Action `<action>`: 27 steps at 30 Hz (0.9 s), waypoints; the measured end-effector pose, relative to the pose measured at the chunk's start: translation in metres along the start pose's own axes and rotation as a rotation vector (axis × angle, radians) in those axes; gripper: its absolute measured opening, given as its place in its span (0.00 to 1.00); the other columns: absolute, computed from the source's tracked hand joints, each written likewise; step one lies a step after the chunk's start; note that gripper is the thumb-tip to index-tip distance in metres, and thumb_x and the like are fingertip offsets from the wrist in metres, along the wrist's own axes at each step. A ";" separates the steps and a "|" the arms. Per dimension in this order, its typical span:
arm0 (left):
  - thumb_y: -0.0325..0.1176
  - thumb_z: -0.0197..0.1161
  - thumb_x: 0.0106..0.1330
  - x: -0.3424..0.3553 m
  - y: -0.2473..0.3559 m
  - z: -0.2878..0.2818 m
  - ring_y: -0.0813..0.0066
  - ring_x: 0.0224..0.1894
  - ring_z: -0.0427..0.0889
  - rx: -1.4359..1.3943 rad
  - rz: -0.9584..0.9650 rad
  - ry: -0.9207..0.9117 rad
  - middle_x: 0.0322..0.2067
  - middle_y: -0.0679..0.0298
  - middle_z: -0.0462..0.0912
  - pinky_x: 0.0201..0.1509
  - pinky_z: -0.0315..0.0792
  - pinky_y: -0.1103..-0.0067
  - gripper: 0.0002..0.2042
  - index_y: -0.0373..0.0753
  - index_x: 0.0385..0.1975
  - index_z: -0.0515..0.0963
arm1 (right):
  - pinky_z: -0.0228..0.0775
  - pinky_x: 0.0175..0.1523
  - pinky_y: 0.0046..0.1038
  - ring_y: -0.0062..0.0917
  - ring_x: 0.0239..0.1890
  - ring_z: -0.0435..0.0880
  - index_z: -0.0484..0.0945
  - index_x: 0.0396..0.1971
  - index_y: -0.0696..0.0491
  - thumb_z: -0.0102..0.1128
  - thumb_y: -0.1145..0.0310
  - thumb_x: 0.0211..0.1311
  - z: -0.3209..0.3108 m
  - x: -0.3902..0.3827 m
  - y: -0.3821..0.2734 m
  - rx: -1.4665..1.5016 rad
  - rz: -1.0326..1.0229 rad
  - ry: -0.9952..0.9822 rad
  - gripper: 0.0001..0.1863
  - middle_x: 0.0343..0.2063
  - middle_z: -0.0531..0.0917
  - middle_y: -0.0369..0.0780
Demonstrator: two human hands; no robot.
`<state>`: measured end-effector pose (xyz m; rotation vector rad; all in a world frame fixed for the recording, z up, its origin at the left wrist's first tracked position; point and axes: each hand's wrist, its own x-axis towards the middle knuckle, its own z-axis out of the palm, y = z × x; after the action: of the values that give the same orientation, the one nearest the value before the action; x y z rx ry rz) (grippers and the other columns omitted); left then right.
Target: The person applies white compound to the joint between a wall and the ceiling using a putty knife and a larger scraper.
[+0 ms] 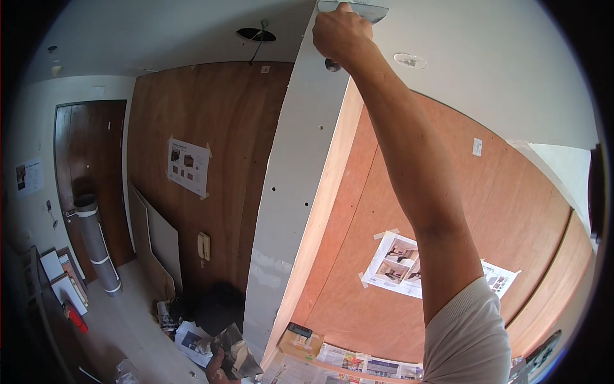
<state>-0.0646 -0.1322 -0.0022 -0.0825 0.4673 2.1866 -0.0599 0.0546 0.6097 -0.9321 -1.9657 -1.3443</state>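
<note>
High overhead, right hand (343,37) gripping scraper (373,11), arm (416,153) outstretched

- Gripping one scraper (371,11) in the right hand (342,35).
- Holding one flat plate (242,354) in the left hand (219,368).
- Counting one door (102,166), one roll (97,240), one wall handset (203,246) beyond the left hand.
- Finding one cardboard box (296,345) to the right of the left hand.

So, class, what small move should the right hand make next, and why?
Probably a short downward stroke: the right hand holds the wide blade near the top of the grey panel, and dark spots show on the panel below.
</note>
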 end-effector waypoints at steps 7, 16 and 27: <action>0.32 0.52 0.79 0.006 0.004 -0.037 0.75 0.53 0.81 -0.059 -0.052 -0.042 0.53 0.65 0.84 0.55 0.77 0.76 0.17 0.40 0.65 0.72 | 0.80 0.52 0.45 0.48 0.46 0.87 0.86 0.43 0.55 0.55 0.70 0.61 -0.001 -0.006 0.004 0.242 0.024 0.097 0.14 0.52 0.78 0.57; 0.34 0.51 0.80 -0.025 0.026 -0.022 0.71 0.61 0.77 0.006 -0.002 0.066 0.62 0.61 0.78 0.63 0.73 0.75 0.20 0.38 0.69 0.69 | 0.82 0.46 0.45 0.49 0.40 0.89 0.75 0.62 0.59 0.50 0.71 0.67 0.068 0.011 0.003 0.175 0.148 0.409 0.24 0.58 0.74 0.59; 0.33 0.51 0.80 0.002 0.007 -0.057 0.72 0.63 0.74 0.515 0.321 -0.243 0.65 0.64 0.75 0.65 0.72 0.73 0.21 0.38 0.70 0.68 | 0.82 0.52 0.41 0.49 0.47 0.88 0.82 0.54 0.60 0.53 0.72 0.67 0.047 0.026 0.000 0.048 0.076 0.242 0.19 0.63 0.68 0.66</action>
<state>-0.0774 -0.1546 -0.0533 0.5658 0.9346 2.2709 -0.0790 0.1049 0.6140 -0.7739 -1.7546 -1.2960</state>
